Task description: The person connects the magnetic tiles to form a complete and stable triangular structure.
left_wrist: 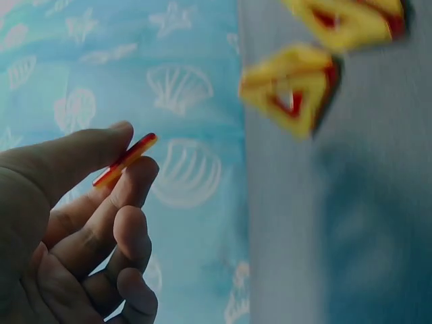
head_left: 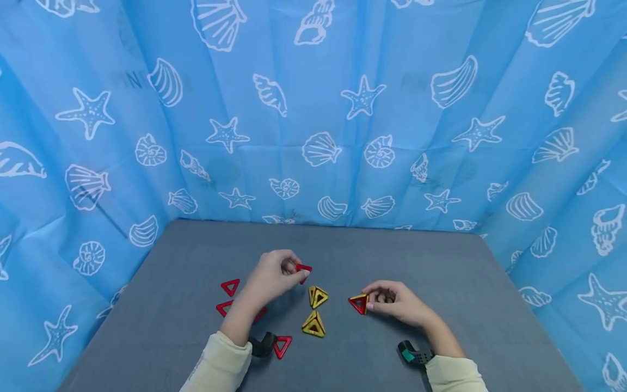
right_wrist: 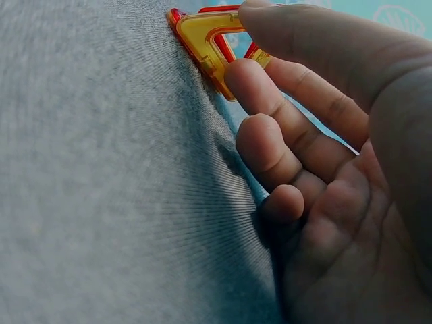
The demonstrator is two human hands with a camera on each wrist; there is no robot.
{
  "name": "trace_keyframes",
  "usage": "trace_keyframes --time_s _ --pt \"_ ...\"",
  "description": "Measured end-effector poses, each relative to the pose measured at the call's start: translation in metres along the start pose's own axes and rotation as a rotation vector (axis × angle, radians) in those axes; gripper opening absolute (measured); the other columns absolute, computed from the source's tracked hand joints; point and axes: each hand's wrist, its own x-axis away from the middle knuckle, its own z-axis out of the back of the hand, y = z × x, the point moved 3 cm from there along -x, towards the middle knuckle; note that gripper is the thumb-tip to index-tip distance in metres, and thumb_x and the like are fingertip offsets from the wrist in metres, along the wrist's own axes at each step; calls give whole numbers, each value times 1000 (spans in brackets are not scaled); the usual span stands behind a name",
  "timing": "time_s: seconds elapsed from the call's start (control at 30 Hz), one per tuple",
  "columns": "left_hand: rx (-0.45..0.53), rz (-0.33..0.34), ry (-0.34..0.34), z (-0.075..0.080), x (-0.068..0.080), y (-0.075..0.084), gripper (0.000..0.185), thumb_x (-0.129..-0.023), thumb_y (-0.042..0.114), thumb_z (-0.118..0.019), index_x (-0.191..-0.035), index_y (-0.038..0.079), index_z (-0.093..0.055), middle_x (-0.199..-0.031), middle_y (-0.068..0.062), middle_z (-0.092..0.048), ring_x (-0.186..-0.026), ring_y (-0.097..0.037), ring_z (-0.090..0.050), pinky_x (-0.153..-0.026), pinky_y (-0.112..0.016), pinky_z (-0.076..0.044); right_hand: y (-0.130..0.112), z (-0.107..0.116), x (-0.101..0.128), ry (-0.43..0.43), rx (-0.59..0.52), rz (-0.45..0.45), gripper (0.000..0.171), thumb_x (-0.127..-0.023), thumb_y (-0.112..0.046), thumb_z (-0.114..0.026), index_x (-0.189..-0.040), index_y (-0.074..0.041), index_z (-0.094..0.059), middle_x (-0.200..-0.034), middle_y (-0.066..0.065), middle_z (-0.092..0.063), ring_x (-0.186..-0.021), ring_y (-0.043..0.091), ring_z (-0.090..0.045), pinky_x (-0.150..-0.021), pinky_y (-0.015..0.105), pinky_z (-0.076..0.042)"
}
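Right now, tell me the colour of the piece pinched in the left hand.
Red triangle piece in the left hand, best seen in the head view.

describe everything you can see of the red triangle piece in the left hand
The red triangle piece is a small, flat, open frame of glossy plastic with a hollow middle. The left hand pinches it between thumb and forefinger, lifted off the grey table above the two yellow pyramids. In the left wrist view it shows edge-on as a thin red strip with a yellowish sheen. Nothing but the fingers touches it.
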Motion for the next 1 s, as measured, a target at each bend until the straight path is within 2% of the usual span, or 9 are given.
trace_keyframes --time_s 0.2,0.3,0.4,0.57,0.8,1.0 --pt "-45 -30 -56 -31 -3 25 19 -93 32 -84 -98 16 -75 -73 8 -67 -62 -12 -61 -59 -33 -51 -1 0 0 10 6 7 30 -100 -12 -74 -126 0 -70 -100 16 -69 -76 9 -58 -67 24 -50" --pt "-93 -10 -86 -48 -6 36 21 -92 34 -85 -98 16 -76 -72 10 -67 -62 -10 -61 -59 -30 -51 -1 0 -1 18 11 3 29 -100 -13 -74 -126 0 -70 -99 15 -69 -76 9 -58 -67 24 -49" --pt "-156 4 -107 -64 -10 42 22 -91 34 -86 -96 15 -76 -69 10 -65 -59 -8 -60 -57 -28 -49 -1 0 -1 21 3 -5 29 -99 -12 -74 -125 0 -70 -98 14 -68 -76 9 -58 -67 24 -49" --pt "-281 21 -109 -86 -16 45 22 -90 32 -87 -89 14 -76 -62 8 -61 -54 -8 -57 -52 -26 -45 -1 -1 -1 28 3 -4 22 -99 -12 -74 -118 -1 -71 -95 11 -66 -75 8 -56 -65 24 -49" --pt "-415 50 -115 -102 -22 46 33 -89 34 -88 -70 17 -67 -58 4 -55 -51 -13 -52 -48 -28 -39 -2 -1 -2 35 2 -10 16 -99 -11 -75 -112 -3 -73 -91 8 -63 -73 6 -54 -64 24 -47" --pt "-422 70 -162 -110 -24 46 36 -90 34 -88 -68 17 -64 -59 4 -55 -52 -13 -51 -49 -29 -38 -3 -2 -2 38 12 -27 16 -99 -12 -75 -111 -3 -72 -91 7 -62 -73 7 -54 -64 24 -47"
